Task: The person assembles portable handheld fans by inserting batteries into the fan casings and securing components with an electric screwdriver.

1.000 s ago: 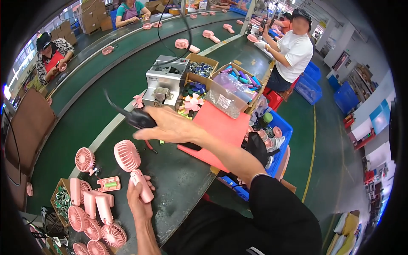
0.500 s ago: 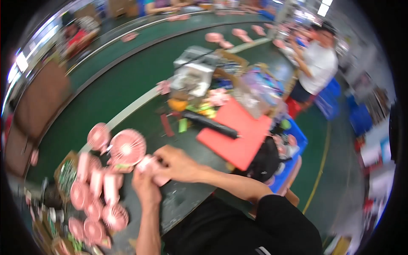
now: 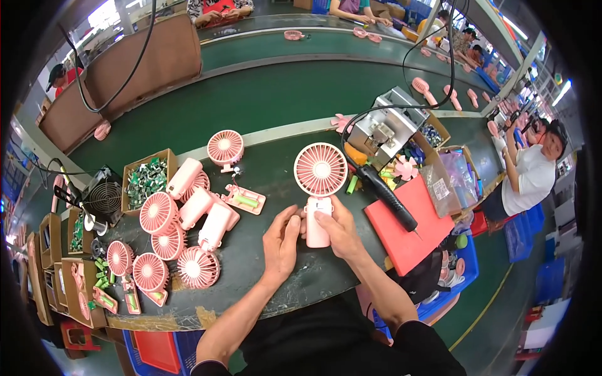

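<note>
A pink handheld fan (image 3: 318, 235) with a round grille points away from me over the bench. My right hand (image 3: 343, 230) grips its handle, the thumb lying on the front. My left hand (image 3: 281, 243) is beside the handle with its fingers stretched out; whether its fingertips touch the fan is hard to see. Left of my hands lies an opened fan handle (image 3: 244, 199) with a green battery showing, below another fan head (image 3: 225, 148). Several pink fans (image 3: 158, 213) are heaped farther left.
A black electric screwdriver (image 3: 387, 198) lies on a red board (image 3: 407, 227) at the right, near a metal device (image 3: 384, 131). A cardboard box (image 3: 168, 164) of green circuit boards stands left. Beyond runs a green conveyor (image 3: 263, 94); a person in white (image 3: 525, 172) stands right.
My view has swung left. The held fan now sits straight ahead of me, away from the heap. My left hand has loosened from it; my right hand now grips the handle.
</note>
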